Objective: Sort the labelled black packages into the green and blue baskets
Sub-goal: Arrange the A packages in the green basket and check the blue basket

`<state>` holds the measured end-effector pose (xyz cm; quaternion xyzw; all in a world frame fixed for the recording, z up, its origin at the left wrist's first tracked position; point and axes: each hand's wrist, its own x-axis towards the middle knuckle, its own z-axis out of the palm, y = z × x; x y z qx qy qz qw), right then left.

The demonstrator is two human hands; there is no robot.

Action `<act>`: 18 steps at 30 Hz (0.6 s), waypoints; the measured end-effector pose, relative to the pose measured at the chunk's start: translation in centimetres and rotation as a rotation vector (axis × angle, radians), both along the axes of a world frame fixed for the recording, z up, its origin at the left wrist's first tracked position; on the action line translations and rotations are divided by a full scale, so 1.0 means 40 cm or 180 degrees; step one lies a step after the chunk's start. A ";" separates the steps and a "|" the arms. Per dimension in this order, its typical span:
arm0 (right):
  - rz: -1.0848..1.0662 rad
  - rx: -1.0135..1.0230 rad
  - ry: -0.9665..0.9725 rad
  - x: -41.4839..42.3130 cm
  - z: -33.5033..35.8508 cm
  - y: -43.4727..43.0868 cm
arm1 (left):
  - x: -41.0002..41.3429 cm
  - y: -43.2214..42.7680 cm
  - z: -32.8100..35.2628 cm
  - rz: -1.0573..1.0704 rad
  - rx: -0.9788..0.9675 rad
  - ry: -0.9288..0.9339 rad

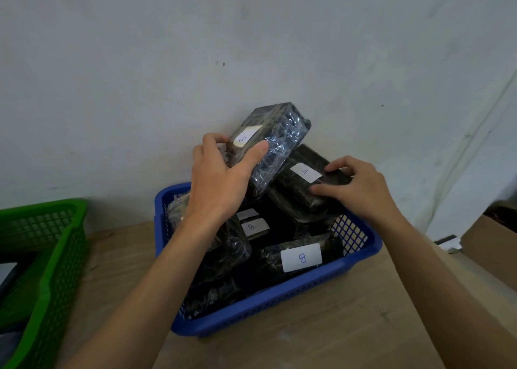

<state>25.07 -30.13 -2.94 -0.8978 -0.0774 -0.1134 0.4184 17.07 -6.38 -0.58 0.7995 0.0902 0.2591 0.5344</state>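
A blue basket [361, 252] in the centre of the table holds several black wrapped packages with white labels. My left hand [221, 178] grips one shiny black package [279, 133], label B, tilted up above the basket's far side. My right hand [355, 186] grips the end of a black package labelled A [305, 178], which leans on the basket's far right corner. In the basket, one package labelled B [300, 256] lies near the front, another labelled B [253, 226] deeper in. A green basket [56, 245] stands at the left, partly out of view.
A grey wall rises directly behind the baskets. The wooden table [349, 326] runs to the right, where a brown cardboard box [492, 245] sits at its edge. Something dark and grey lies in the green basket's bottom.
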 end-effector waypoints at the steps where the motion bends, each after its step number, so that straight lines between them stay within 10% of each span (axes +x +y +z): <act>1: -0.0163 0.0340 -0.0180 -0.002 -0.002 -0.010 | -0.001 -0.002 0.002 0.0017 -0.0004 0.0009; 8: -0.0719 0.2789 -0.0548 -0.026 0.057 -0.117 | -0.004 -0.012 0.026 -0.0283 0.0015 0.0389; 18: -0.0589 0.3215 -0.0668 -0.047 0.091 -0.165 | -0.066 -0.054 0.057 -0.1983 0.2352 0.1457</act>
